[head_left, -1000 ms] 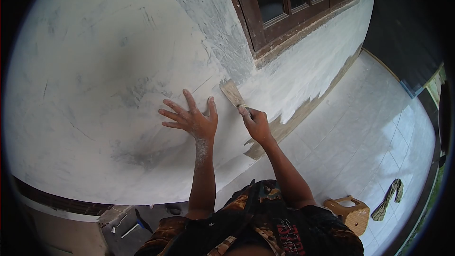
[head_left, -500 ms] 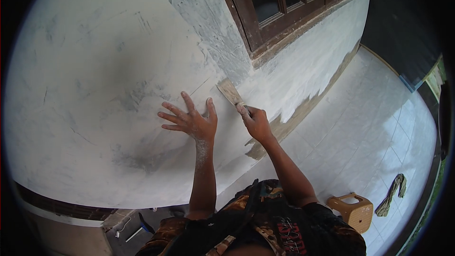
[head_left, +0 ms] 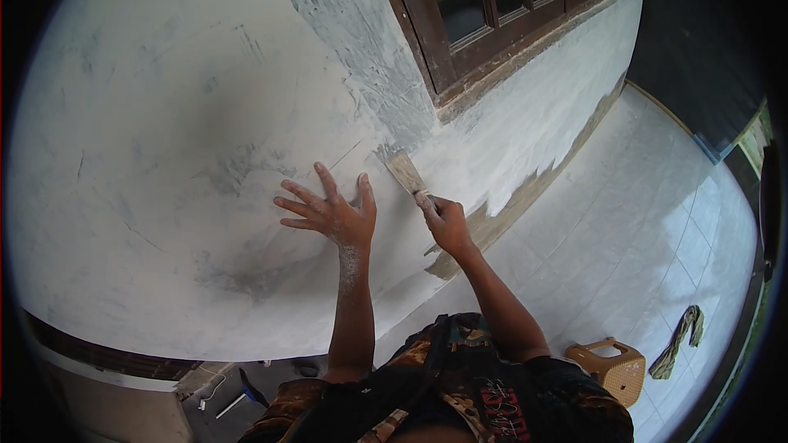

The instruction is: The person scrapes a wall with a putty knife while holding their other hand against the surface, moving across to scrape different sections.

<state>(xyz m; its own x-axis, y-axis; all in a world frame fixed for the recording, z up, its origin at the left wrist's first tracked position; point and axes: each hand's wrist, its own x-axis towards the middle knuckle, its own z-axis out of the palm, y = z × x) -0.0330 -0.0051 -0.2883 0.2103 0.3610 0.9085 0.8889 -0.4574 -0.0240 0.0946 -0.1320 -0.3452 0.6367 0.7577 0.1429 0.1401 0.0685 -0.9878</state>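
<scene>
My left hand (head_left: 332, 212) is spread against the white, patchy wall (head_left: 164, 156), with pale dust on its fingers and wrist. To its right, my right hand (head_left: 446, 223) grips a putty knife (head_left: 405, 171) by the handle. The knife's wide blade is smeared with pale filler, and its edge meets the wall below the window corner. A grey scraped band (head_left: 361, 41) runs up the wall from near the blade along the window side.
A brown wooden window (head_left: 484, 16) is set in the wall at upper right. Along the wall's base runs a bare strip (head_left: 525, 190) beside the tiled floor (head_left: 599, 205). A tan plastic stool (head_left: 617, 376) and a crumpled cloth (head_left: 678, 343) are at lower right.
My right hand has shifted the putty knife slightly down and right along the wall, turning the blade a little. My left hand has stayed in place.
</scene>
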